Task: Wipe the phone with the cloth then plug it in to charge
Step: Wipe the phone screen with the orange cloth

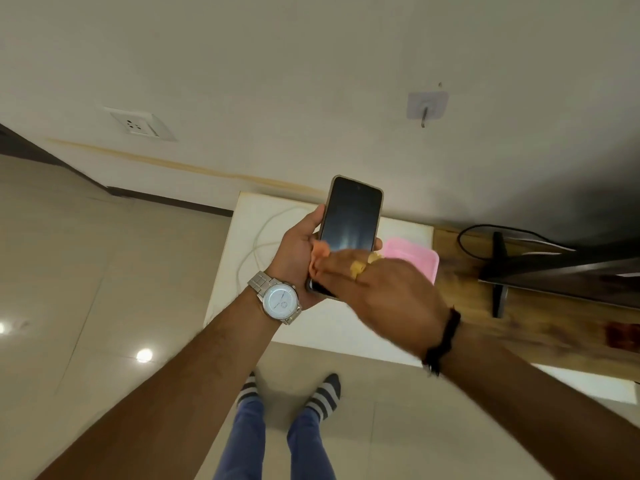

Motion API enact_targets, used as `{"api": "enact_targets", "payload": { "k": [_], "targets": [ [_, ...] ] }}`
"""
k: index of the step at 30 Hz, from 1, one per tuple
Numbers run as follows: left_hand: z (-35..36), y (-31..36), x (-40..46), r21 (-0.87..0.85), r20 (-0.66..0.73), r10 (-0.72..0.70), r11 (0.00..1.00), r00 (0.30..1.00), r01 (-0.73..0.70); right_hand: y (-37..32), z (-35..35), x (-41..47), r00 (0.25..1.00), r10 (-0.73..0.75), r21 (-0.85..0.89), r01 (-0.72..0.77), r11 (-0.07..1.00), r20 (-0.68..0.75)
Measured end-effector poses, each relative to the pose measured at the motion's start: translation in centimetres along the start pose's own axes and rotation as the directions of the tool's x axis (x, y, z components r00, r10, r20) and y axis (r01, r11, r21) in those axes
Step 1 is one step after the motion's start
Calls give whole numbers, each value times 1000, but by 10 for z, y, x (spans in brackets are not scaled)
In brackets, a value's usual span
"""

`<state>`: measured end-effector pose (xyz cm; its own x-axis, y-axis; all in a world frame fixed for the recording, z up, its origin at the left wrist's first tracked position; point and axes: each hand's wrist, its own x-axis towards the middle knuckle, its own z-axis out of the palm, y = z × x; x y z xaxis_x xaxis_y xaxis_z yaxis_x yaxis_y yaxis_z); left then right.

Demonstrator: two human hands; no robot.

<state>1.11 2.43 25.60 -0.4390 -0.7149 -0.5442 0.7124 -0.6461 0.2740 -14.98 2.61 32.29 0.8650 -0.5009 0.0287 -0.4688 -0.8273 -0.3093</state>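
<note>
Phone (351, 216) gripped upright in left hand (298, 251), right hand (377, 289) blurred across its lower screen, grip unclear.

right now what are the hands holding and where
Left hand grips the phone by its lower half; right hand presses an orange cloth on the screen.

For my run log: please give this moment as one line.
step: wiping | left hand: holds phone | right hand: rubs cloth on screen | cable: unplugged, on table
</note>
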Motion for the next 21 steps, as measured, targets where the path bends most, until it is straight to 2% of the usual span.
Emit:
{"api": "enact_targets", "payload": {
  "k": [3, 5, 6, 9, 10, 13, 15, 18, 21],
  "targets": [
    [1, -7, -5, -10, 59, -49, 999, 997, 50, 26, -15, 31, 967, 215, -70, -226, 972, -135],
    [0, -8, -7, 35, 58, -66, 997, 996, 64, 36, -20, 46, 933, 279, -27, -293, 956, -226],
    [0, -5, -9, 39, 57, -62, 997, 996, 60, 33, -19, 49, 926, 303, -21, -316, 949, -226],
    [-1, 7, -13, 3, 21, -34, 999, 999, 34, 0, -2, 40, 956, 274, -94, -284, 954, -101],
    [-4, 11, -14, 13, 1, -26, 1000, 1000, 26, -16, 3, 32, 976, 212, -87, -215, 973, -40],
    [-12, 14, -17, 42, -13, -37, 998, 999, 38, -27, 6, 16, 998, 55, -27, -55, 998, 8],
    [-9, 13, -19, -4, 13, -64, 998, 998, 64, -5, -1, 28, 989, 148, -96, -148, 984, -6],
    [-10, 9, -22, 52, 76, -85, 995, 993, 81, 29, -16, 53, 923, 338, -159, -367, 917, -184],
    [-11, 13, -20, 25, 56, -55, 998, 997, 54, 17, -8, 55, 911, 370, -100, -391, 915, -182]
  ]
}}
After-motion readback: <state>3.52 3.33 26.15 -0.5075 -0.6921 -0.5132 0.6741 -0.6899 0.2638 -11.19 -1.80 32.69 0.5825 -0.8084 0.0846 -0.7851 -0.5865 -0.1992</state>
